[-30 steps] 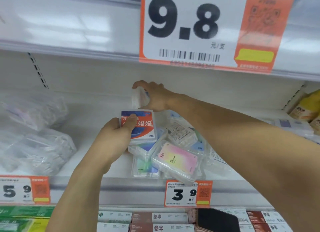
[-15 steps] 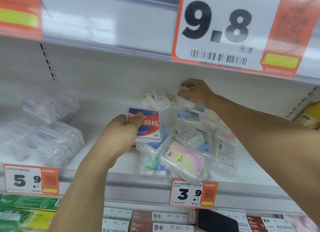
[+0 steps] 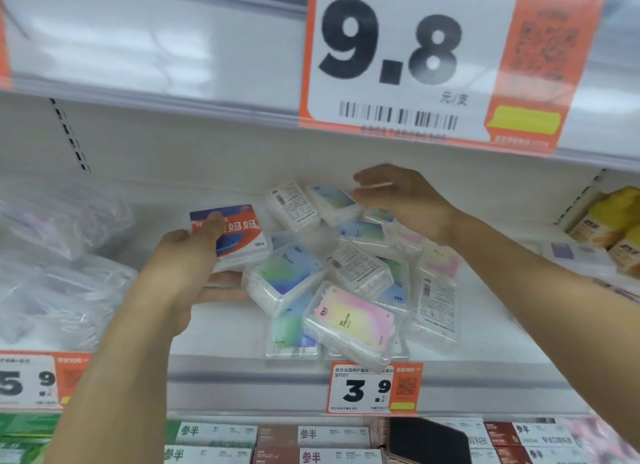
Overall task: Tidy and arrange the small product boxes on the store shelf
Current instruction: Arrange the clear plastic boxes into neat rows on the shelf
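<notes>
The red box (image 3: 231,231), a flat clear plastic case with a red, white and blue label, sits in the left hand (image 3: 187,266): the thumb lies across its printed face and the fingers curl under it, so this grip is closed on the box. The thumb hides part of the label's lettering, and the box's lower left corner is lost behind the hand. It is held just left of the pile (image 3: 349,273), above the shelf (image 3: 221,332) and toward its middle depth.

The pile is a loose heap of similar rounded clear cases with pastel gradient cards, some face up, some showing white backs with barcodes. They overlap and tilt, so their number is hard to make out. The nearest pink and yellow one (image 3: 353,320) leans at the shelf's front edge.

The right hand (image 3: 401,200) rests at the back of the pile, fingers straight and relaxed, touching the top of a rear case; this grip is open. Whether it presses is unclear.

At the shelf's left end lie blurred clear bags (image 3: 59,266). Yellow packs (image 3: 609,228) at the right end are cut off. A 3.9 tag (image 3: 374,387) hangs on the front edge.
</notes>
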Tool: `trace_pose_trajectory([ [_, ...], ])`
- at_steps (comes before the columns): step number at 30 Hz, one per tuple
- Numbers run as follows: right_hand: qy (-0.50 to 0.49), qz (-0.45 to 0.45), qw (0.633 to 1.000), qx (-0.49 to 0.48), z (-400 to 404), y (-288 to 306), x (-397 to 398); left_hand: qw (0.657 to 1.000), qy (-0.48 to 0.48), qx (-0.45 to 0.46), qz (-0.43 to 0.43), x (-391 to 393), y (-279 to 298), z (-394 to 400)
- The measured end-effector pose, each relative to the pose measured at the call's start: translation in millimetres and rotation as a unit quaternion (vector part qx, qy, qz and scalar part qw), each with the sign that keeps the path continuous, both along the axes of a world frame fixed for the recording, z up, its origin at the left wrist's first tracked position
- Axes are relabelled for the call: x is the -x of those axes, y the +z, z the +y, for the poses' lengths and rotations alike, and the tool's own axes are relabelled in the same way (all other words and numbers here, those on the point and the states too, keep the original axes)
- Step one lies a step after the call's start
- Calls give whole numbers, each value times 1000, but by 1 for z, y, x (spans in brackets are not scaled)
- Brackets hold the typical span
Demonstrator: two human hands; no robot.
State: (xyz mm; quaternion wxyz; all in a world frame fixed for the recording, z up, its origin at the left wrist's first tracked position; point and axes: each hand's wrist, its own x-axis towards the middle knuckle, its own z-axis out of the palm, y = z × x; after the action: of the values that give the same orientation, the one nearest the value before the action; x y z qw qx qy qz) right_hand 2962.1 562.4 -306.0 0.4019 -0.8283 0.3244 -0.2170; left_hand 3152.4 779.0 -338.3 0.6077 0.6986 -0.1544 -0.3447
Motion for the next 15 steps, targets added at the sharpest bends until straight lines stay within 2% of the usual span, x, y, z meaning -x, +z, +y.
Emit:
trace_pose_trajectory([
  [2, 94, 100, 990, 11, 30, 9, 30, 1000, -7, 0, -2, 2, 0, -2],
  [4, 156, 220, 962, 47, 64, 7, 54, 999, -27, -15, -15, 7, -4, -5],
  [6, 157, 240, 950, 121, 89, -8, 67, 995, -60, -41, -71, 14, -8, -9],
  [9, 51, 169, 973, 152, 104, -33, 67, 972, -108, -85, -190, 28, -9, -13],
  [11, -48, 130, 977, 163, 103, -43, 62, 961, -98, -100, -239, 35, -10, -16],
  [13, -131, 121, 963, 201, 101, -49, 64, 957, -86, -105, -255, 39, -10, -18],
  [15, -195, 180, 940, 216, 101, -50, 71, 959, -80, -100, -252, 42, -10, -20],
])
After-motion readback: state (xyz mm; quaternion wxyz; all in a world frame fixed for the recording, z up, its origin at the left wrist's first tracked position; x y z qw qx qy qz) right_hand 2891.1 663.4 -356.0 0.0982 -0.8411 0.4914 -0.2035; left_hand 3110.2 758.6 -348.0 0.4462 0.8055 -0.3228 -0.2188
